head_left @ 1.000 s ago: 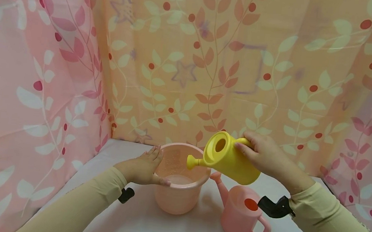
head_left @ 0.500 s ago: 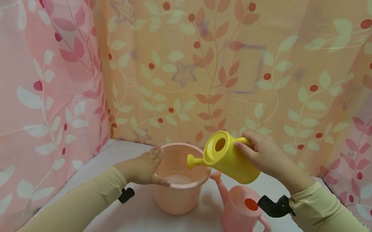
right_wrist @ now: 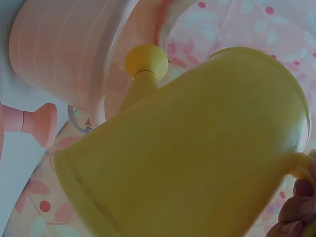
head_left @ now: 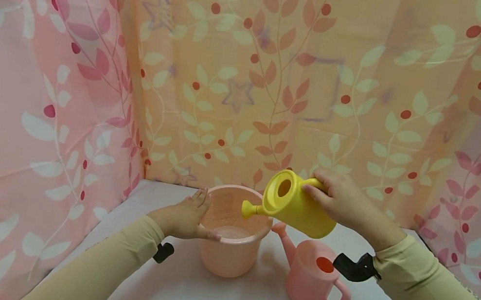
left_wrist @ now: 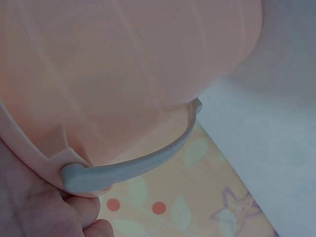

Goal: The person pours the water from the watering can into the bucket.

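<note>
My right hand grips the handle of a yellow watering can in the head view. The can is tilted, its round-headed spout dipping inside the mouth of a pale pink bucket. Across the bucket's left rim lies my left hand, fingers straight and spread, thumb along the near rim. A grey bucket handle hangs by the rim in the left wrist view. In the right wrist view, the yellow can fills the middle, and curled fingers show at its handle.
A pink watering can stands upright on the white tabletop, right of the bucket, its spout close to the bucket's side. Leaf-patterned cloth hangs behind the table and along both sides.
</note>
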Available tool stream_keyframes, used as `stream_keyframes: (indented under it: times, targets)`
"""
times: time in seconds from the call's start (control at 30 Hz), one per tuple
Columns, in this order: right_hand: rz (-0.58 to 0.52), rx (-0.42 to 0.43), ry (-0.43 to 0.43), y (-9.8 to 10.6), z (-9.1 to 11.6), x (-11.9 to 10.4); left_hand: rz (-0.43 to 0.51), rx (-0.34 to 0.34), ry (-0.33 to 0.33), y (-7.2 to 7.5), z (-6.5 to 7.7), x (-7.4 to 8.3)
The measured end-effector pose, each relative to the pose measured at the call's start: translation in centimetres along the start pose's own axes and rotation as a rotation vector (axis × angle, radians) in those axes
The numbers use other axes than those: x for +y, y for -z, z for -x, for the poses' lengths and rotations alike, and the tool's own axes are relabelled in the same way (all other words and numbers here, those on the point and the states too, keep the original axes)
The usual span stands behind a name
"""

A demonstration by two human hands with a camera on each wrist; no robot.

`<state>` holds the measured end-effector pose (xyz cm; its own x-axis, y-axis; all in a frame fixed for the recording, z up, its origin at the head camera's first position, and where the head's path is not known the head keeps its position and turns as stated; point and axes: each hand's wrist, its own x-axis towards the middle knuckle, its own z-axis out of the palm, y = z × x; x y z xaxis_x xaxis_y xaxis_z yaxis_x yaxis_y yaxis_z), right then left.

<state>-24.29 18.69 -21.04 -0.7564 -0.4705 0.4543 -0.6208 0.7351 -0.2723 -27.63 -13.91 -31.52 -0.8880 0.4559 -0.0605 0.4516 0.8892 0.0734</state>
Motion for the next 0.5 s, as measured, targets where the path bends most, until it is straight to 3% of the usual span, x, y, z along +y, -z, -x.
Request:
stream_keyframes:
  times: [0.5]
  targets:
    - [0.006,0.008,0.018,-0.14,-0.06,0.15,0.004,0.000,-0.006,-0.15,-0.13,-0.11]
